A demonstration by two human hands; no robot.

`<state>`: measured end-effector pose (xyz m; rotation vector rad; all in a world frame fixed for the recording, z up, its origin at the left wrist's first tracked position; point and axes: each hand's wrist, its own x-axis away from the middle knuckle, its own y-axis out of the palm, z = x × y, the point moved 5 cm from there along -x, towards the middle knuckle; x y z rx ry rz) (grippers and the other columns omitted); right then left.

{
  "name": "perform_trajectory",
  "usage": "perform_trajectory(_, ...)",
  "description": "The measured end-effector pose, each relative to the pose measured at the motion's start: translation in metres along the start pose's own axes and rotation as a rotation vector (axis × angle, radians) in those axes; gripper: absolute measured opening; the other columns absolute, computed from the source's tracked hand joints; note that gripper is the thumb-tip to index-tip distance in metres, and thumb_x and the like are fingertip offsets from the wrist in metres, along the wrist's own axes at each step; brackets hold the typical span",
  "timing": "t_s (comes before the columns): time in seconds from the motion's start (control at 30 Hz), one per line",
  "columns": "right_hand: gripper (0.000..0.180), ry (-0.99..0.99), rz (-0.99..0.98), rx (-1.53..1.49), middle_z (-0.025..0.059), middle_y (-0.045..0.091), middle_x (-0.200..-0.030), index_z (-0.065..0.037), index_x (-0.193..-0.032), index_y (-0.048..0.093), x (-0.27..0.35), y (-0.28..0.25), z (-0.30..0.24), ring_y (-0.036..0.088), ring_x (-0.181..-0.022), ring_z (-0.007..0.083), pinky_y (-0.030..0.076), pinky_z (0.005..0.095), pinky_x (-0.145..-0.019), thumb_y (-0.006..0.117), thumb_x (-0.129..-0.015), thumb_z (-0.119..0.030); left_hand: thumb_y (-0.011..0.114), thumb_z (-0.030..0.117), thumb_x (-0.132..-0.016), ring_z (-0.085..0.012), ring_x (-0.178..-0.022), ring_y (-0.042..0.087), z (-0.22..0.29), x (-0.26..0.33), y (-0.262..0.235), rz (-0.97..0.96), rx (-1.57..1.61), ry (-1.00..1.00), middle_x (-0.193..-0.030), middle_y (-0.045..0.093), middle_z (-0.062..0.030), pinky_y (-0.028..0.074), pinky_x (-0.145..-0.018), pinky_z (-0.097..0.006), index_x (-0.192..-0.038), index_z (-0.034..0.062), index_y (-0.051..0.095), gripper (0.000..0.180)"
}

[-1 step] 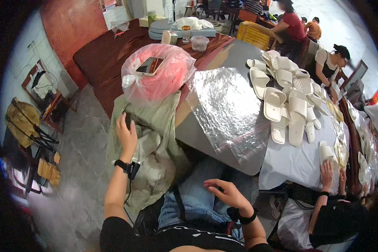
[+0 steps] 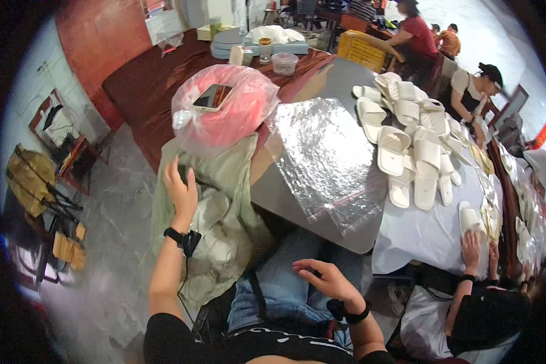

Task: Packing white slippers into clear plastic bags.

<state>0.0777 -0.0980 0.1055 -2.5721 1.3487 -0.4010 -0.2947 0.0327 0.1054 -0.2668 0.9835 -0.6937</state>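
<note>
My left hand [image 2: 181, 187] is raised over an open pale green sack [image 2: 244, 176], fingers spread and holding nothing. Inside the sack lie whitish slippers [image 2: 215, 212], partly covered by its folds. Above my jeans hovers my right hand [image 2: 329, 279], fingers loosely curved and apart, with nothing in it. On the grey table ahead, clear plastic bags [image 2: 324, 161] lie flat in a shiny stack. Beyond my left hand, a clear bag of pink plastic [image 2: 242, 109] carries a phone [image 2: 212, 97] on top.
White slippers [image 2: 428, 158] are piled on the table's right side. A co-worker's hand [image 2: 471, 250] touches one slipper at the lower right. A tub [image 2: 284, 64] and a glass [image 2: 265, 51] stand at the back. A wooden chair [image 2: 73, 155] is at the left.
The view has shifted slightly, so the table and pink bag sit a little farther left. Both my hands keep nearly the same pose.
</note>
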Motion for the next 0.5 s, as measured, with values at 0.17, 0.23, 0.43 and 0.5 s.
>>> perform_trajectory(0.17,0.029,-0.028,0.017,-0.009,0.0136,0.064,-0.106,-0.004,-0.118,0.056,-0.004,0.000,-0.008,0.063,-0.098,0.0230,0.050,0.0334,-0.079,0.053,-0.093,-0.020,0.056,0.034,-0.089,-0.0403,-0.125,0.034,0.072,-0.093,0.022,0.120,-0.212,0.339,-0.136,0.036,-0.0234,0.029,-0.102,-0.049,-0.134,0.0051,0.041,0.056)
perform_trajectory(0.23,0.030,-0.044,-0.009,-0.006,0.0144,0.063,-0.108,-0.003,-0.118,0.055,-0.004,0.001,-0.015,0.062,-0.098,0.0249,0.049,0.0346,-0.080,0.053,-0.093,-0.021,0.057,0.038,-0.087,-0.0420,-0.124,0.036,0.058,-0.121,0.047,0.148,-0.277,0.268,-0.135,0.038,-0.0259,0.029,-0.103,-0.048,-0.136,0.0051,0.039,0.062)
perform_trajectory(0.43,0.031,-0.043,0.064,-0.028,0.0123,0.064,-0.109,-0.003,-0.120,0.055,0.008,-0.010,-0.003,0.061,-0.101,0.0204,0.047,0.0319,-0.087,0.052,-0.094,-0.020,0.065,0.048,-0.074,-0.0411,-0.117,0.045,0.053,-0.154,0.093,-0.169,-0.534,-0.009,-0.127,0.046,-0.0278,0.029,-0.102,-0.049,-0.139,0.0116,0.034,0.081)
perform_trajectory(0.5,0.035,0.031,0.021,-0.071,0.0163,0.062,-0.111,-0.003,-0.119,0.054,0.012,-0.011,0.008,0.060,-0.103,0.0288,0.046,0.0363,-0.087,0.052,-0.094,-0.026,0.061,0.051,-0.077,-0.0398,-0.122,0.041,0.062,-0.167,0.096,-0.344,-0.643,-0.108,-0.130,0.044,-0.0281,0.028,-0.104,-0.047,-0.143,0.0136,0.028,0.083)
